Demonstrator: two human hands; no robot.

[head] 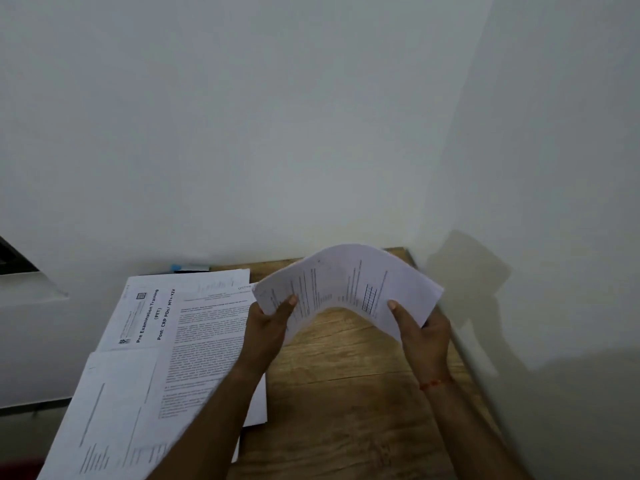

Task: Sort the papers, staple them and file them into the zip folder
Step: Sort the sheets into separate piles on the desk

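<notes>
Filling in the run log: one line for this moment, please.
left hand + right hand: grip bowed sheaf | other papers: on table

The printed sheets (346, 289) were white with black text, the table (346, 375) brown wood-grain, the wrist thread (431, 384) red, the wall (277, 116) white.

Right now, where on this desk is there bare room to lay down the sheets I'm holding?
Bare wood of the desk lies between the spread papers on the left and the wall on the right, beneath the held sheets. The left side is crowded, pages overlapping.
</notes>
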